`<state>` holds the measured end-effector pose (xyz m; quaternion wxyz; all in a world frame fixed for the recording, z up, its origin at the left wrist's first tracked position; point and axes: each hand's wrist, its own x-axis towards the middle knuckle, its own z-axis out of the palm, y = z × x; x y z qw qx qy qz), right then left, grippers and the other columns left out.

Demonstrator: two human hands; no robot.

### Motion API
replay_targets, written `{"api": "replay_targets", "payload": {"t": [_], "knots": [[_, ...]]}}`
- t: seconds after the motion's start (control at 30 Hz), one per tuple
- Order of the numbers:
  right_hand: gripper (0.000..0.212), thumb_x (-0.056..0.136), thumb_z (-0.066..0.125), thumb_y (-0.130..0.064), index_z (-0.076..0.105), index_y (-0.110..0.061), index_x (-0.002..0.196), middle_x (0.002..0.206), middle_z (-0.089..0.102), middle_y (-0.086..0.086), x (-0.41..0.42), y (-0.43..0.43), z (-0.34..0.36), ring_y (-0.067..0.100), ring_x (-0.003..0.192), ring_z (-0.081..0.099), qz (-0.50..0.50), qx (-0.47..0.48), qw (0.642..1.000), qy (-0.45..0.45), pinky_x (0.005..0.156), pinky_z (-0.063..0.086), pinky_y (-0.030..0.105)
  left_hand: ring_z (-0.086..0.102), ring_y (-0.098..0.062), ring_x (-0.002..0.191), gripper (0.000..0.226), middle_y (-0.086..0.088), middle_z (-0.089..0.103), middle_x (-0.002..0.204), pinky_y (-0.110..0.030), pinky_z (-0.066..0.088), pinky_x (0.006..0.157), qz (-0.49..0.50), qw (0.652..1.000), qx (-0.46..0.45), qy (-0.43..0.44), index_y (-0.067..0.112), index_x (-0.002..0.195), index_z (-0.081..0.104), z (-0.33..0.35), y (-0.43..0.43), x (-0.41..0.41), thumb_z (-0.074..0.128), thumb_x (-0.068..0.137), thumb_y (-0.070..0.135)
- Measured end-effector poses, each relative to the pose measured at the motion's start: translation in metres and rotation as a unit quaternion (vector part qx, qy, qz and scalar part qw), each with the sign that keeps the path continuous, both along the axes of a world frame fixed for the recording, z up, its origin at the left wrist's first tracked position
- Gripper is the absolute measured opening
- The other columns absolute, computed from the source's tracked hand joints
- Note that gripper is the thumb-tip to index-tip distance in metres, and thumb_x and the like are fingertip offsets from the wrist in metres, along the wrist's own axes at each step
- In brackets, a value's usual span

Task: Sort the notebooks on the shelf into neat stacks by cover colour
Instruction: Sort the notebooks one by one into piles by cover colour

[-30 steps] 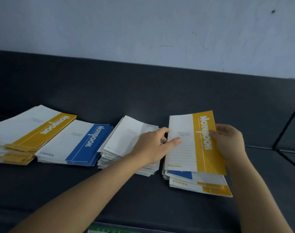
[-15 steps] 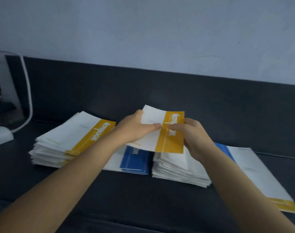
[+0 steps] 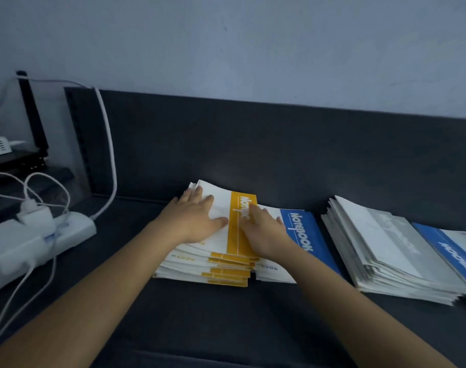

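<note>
So the person is pressing both hands flat on the top yellow notebook (image 3: 236, 236), which is lying on the yellow stack (image 3: 221, 273) mid-shelf (image 3: 200, 320). The left hand (image 3: 197, 219) is resting on the white part with its fingers straight and spread. The right hand (image 3: 263, 232) is lying over the yellow band's right edge, fingers straight too, gripping nothing. The blue stack (image 3: 309, 235) is sitting just beside it on the right, the pale stack (image 3: 380, 251) further right. A power strip (image 3: 40, 237) is lying off left.

Smooth paper yellow notebooks (image 3: 221, 235) lie on a matt dark shelf (image 3: 253, 160).
</note>
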<state>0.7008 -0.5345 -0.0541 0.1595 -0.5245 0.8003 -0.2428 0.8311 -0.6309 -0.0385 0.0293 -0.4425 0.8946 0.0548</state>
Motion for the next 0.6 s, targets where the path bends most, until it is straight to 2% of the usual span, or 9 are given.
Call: {"api": "replay_targets", "payload": {"t": [0.07,0.13,0.23,0.3,0.37,0.43,0.5,0.53,0.6], "knots": [[0.049,0.102,0.035,-0.034,0.028,-0.016,0.147,0.149,0.036,0.006,-0.003,0.011,0.008,0.025,0.137,0.032,-0.017,-0.042,0.999,-0.001,0.116,0.021,0.046,-0.013,-0.024,0.149,0.078,-0.008,-0.016,0.162,-0.047,0.004,0.12,-0.012,0.999,-0.028,-0.029,0.02,0.156,0.001,0.005,0.001,-0.003,0.023,0.096,0.065],[0.05,0.099,0.045,-0.034,0.034,-0.018,0.145,0.147,0.041,0.003,-0.014,0.025,0.019,0.022,0.131,0.041,-0.042,-0.098,0.994,0.012,0.106,0.035,0.036,-0.01,-0.027,0.15,0.077,-0.011,-0.011,0.162,-0.048,0.003,0.121,-0.022,0.996,-0.068,-0.044,0.018,0.156,0.001,0.009,0.005,-0.01,0.017,0.096,0.065],[0.052,0.096,0.053,-0.032,0.038,-0.019,0.144,0.144,0.045,-0.001,-0.045,0.05,0.036,0.016,0.12,0.049,-0.102,-0.171,0.98,-0.007,0.088,0.036,0.023,-0.003,-0.028,0.15,0.078,-0.011,-0.003,0.163,-0.049,0.006,0.121,-0.057,0.994,-0.087,-0.021,0.02,0.156,0.001,0.017,0.023,-0.034,0.013,0.095,0.067],[0.049,0.093,0.058,-0.031,0.046,-0.02,0.139,0.138,0.051,-0.003,-0.073,0.071,0.043,0.014,0.112,0.054,-0.145,-0.206,0.968,-0.019,0.087,0.038,0.022,0.003,-0.027,0.15,0.086,-0.009,0.004,0.163,-0.047,0.009,0.121,-0.087,0.992,-0.092,0.005,0.019,0.156,0.004,0.024,0.04,-0.057,0.013,0.09,0.074],[0.046,0.09,0.062,-0.03,0.052,-0.018,0.134,0.134,0.055,-0.004,-0.104,0.096,0.045,0.015,0.119,0.053,-0.186,-0.234,0.954,-0.034,0.096,0.041,0.028,0.012,-0.026,0.149,0.093,-0.008,0.014,0.162,-0.047,0.013,0.12,-0.129,0.985,-0.111,0.023,0.017,0.155,0.01,0.028,0.061,-0.085,0.011,0.086,0.078],[0.046,0.088,0.064,-0.031,0.055,-0.017,0.131,0.132,0.057,-0.003,-0.137,0.128,0.043,0.019,0.122,0.052,-0.238,-0.224,0.944,-0.035,0.097,0.041,0.031,0.02,-0.025,0.146,0.095,-0.007,0.023,0.16,-0.047,0.018,0.118,-0.171,0.977,-0.122,0.046,0.015,0.154,0.015,0.029,0.086,-0.114,0.012,0.084,0.08],[0.049,0.086,0.065,-0.036,0.056,-0.013,0.128,0.127,0.06,0.002,-0.171,0.162,0.04,0.025,0.114,0.057,-0.307,-0.17,0.936,-0.016,0.089,0.043,0.033,0.026,-0.024,0.143,0.094,-0.005,0.029,0.157,-0.045,0.021,0.117,-0.208,0.969,-0.114,0.071,0.015,0.153,0.019,0.03,0.114,-0.144,0.017,0.085,0.08],[0.05,0.084,0.066,-0.04,0.059,-0.008,0.121,0.119,0.065,0.007,-0.189,0.179,0.037,0.028,0.105,0.06,-0.337,-0.134,0.932,-0.005,0.083,0.046,0.035,0.029,-0.024,0.142,0.092,-0.004,0.032,0.156,-0.044,0.024,0.115,-0.223,0.966,-0.104,0.079,0.015,0.151,0.023,0.03,0.128,-0.159,0.02,0.086,0.079],[0.05,0.079,0.069,-0.05,0.06,-0.001,0.089,0.084,0.067,0.013,-0.22,0.213,0.033,0.027,0.071,0.058,-0.385,-0.049,0.922,0.013,0.062,0.044,0.034,0.038,-0.026,0.136,0.086,-0.006,0.043,0.149,-0.043,0.03,0.11,-0.243,0.962,-0.085,0.09,0.014,0.145,0.033,0.029,0.158,-0.19,0.025,0.087,0.077]]}}
